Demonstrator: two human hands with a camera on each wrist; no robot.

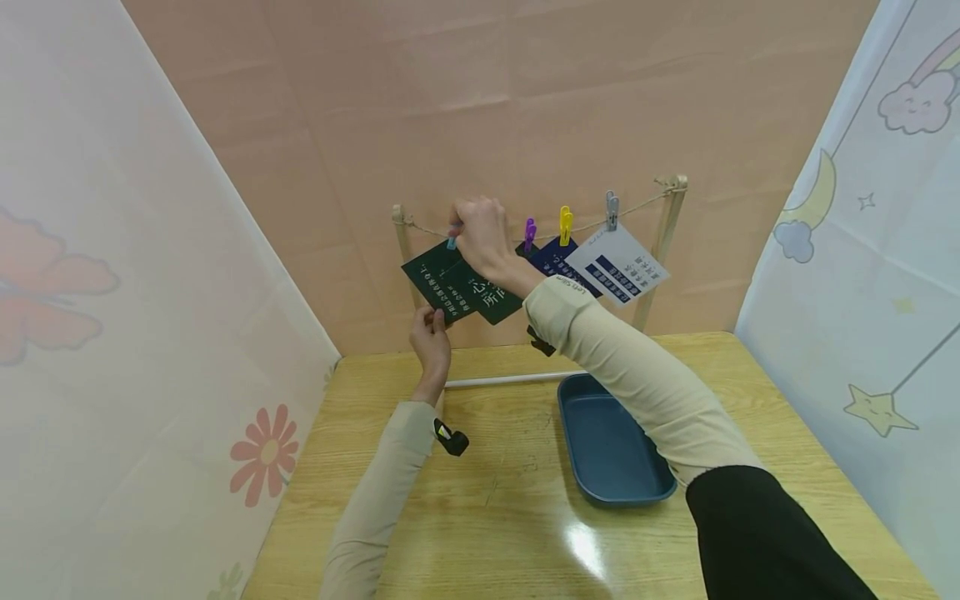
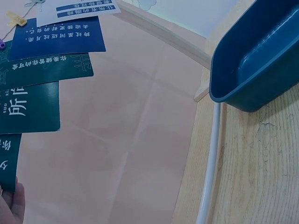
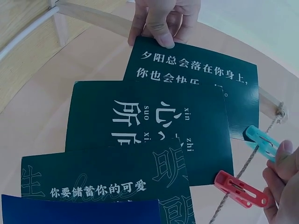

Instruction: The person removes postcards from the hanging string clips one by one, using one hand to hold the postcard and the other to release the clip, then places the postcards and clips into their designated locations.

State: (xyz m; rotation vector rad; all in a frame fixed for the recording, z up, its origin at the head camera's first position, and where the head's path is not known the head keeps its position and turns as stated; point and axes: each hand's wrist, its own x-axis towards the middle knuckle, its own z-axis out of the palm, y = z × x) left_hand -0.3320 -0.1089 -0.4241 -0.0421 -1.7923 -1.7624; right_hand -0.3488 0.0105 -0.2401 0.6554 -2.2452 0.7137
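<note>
My left hand pinches the lower edge of the leftmost dark green card between thumb and fingers. Up at the rope, my right hand pinches a teal clothespin, whose tip is at this card's upper corner. Beside it, a red clothespin grips a second green card, which overlaps the first. Farther right along the rope hang a third green card, a dark blue card and a white card. Their clothespins are purple, yellow and grey.
The rope runs between two wooden posts at the table's back. A white rod lies low between them. A blue tray stands on the wooden table, partly behind my right forearm. Printed cloth walls flank both sides.
</note>
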